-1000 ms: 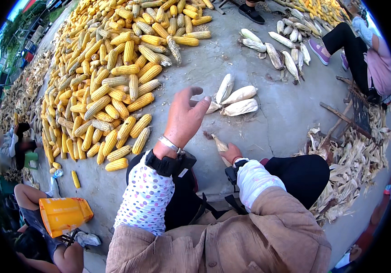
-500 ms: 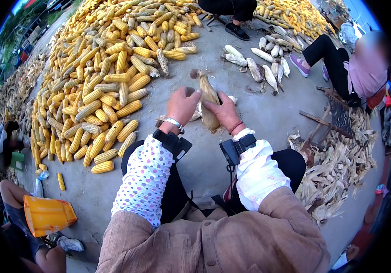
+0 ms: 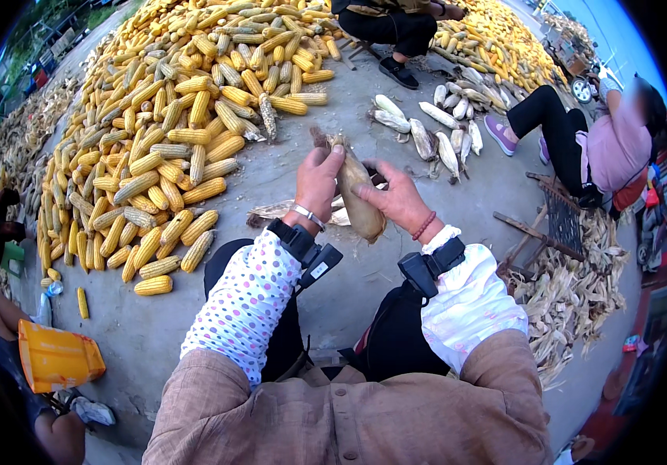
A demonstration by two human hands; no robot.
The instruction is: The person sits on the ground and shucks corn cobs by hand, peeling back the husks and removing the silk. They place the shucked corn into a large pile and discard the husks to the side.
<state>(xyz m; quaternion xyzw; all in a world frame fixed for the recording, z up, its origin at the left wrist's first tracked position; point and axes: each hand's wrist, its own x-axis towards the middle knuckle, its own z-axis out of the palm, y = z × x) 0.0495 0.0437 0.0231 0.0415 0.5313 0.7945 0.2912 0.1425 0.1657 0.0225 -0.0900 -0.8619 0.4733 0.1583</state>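
An ear of corn in its dry tan husk (image 3: 364, 203) is held up between my hands, its silk end pointing away and slightly left. My left hand (image 3: 319, 182) is closed at the silk end, thumb against the husk. Around the ear's middle, on its right side, my right hand (image 3: 397, 200) grips with thumb and fingers. Below the ear, loose pale husks (image 3: 283, 211) lie on the concrete. Husked yellow cobs (image 3: 143, 167) form a big heap to the left.
Pale unhusked ears (image 3: 446, 139) lie ahead to the right, near a seated person in pink (image 3: 616, 143). Another person in dark trousers (image 3: 395, 35) sits ahead. Right of me are a wooden-framed stool (image 3: 562, 221) and a husk pile (image 3: 574, 298); an orange bucket (image 3: 58, 356) stands left.
The ear has tilted, with its silk end farther left and its base farther right. My left hand has moved up to the silk end; my right hand has shifted slightly right.
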